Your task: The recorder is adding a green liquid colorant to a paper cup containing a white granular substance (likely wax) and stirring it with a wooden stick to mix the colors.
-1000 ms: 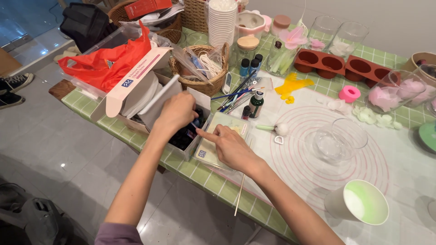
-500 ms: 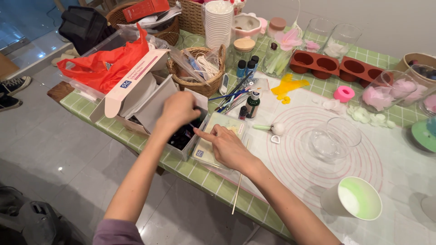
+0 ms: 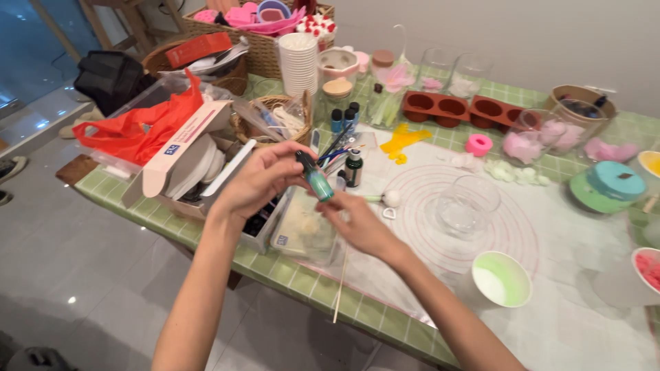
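Above the near left part of the green-checked surface, both hands have come up out of the open box they were reaching into a moment ago, and a small teal dropper bottle with a dark cap is now lifted between them. The left hand has its grip closed round the cap end, fingers pinched tight; the right hand meets the bottle's lower end with fingertips only, a loose, half-closed grip. My reading is that a colour has been picked from the box and the bottle is being looked over or opened, though nothing shows the cap loosened. To the left lies an orange plastic bag over a white carton with a small blue label patch. Beneath the hands sits a clear flat lidded tray with a small blue sticker. Farther off stand more small dropper bottles, a dark bottle with a pale label, a stack of white paper cups and a red flat packet in a wicker basket. Right of the hands are a clear glass on a round silicone mat and a bowl with a green rim.
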